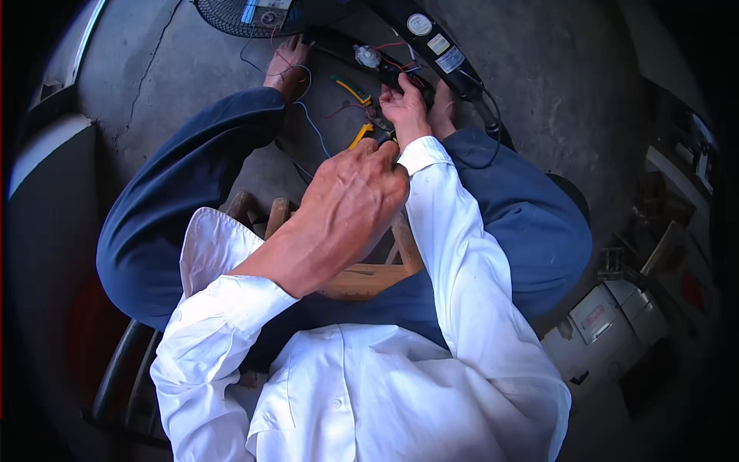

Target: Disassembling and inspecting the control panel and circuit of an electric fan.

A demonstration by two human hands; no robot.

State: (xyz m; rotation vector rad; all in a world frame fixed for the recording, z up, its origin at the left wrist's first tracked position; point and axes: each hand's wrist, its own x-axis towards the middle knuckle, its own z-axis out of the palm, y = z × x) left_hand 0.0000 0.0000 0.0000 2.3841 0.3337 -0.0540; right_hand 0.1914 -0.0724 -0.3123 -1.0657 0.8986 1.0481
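Observation:
My left hand [354, 189] is closed, knuckles up, against the cuff of my right white sleeve [426, 154]. Its fingertips are hidden, so what they pinch cannot be seen. Farther out, my right hand [404, 110] is turned partly palm up. Its fingers curl at the end of a black fan part [394, 75] with red wires, and what lies between them is unclear. On that part sits a pale, shiny round piece [367, 56]. Pliers with yellow-and-green handles [350, 89] lie on the floor just left of my right hand.
A black fan grille [223, 19] with a small panel [266, 11] lies at the top. A black post with stickers [423, 38] slants beside my right hand. Blue wire [314, 123] trails near my foot. A wooden stool [362, 281] stands between my legs; a cardboard box [604, 323] is at right.

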